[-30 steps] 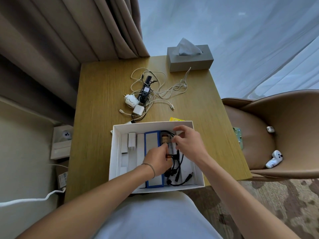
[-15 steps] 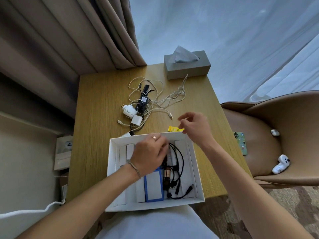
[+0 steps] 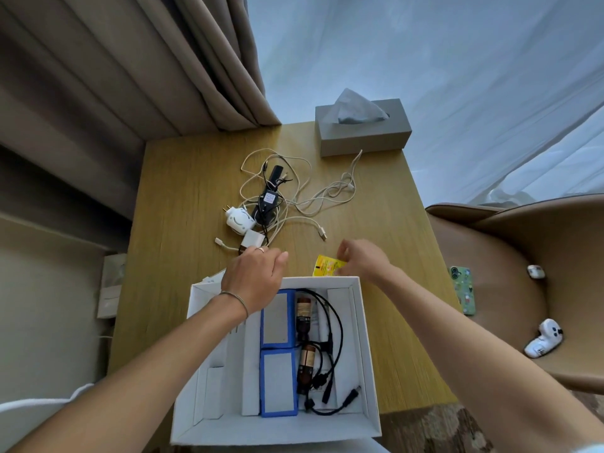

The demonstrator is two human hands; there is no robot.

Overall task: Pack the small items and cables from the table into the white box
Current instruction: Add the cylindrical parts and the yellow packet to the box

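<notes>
Sitting at the near table edge, the white box holds blue-edged packs, brown bottles, black cables. Right hand pinches a yellow packet; left hand hovers loosely curled, empty.

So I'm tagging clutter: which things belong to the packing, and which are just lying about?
Job: white box; yellow packet at right hand; cable tangle; white chargers; left hand.
Lying about: tissue box; phone, game controller on chair.

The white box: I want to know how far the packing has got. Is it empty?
No, partly filled. The white box holds two blue-edged packs, two brown bottles and a black cable.
</notes>
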